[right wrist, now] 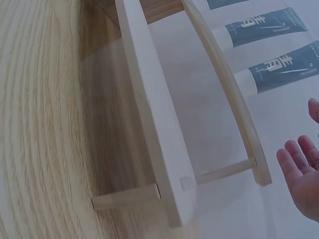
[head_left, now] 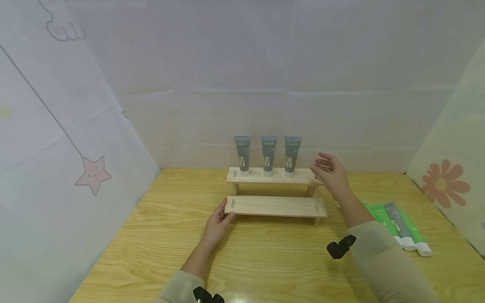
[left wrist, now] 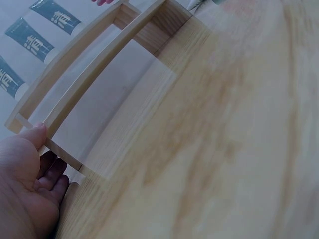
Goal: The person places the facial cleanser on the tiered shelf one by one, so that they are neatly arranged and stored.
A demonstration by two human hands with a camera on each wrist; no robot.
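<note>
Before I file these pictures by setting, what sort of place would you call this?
Probably a makeshift display corner, perhaps for filming: creased cloth hangs behind a wooden table, where three tubes stand on a raised wooden shelf.

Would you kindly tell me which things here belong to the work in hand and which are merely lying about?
Work, I believe:
- front wooden shelf, gripped by the left hand
- back wooden shelf
- three upright grey tubes
- probably the green and grey tubes lying at right

Merely around:
- table
- printed backdrop
</note>
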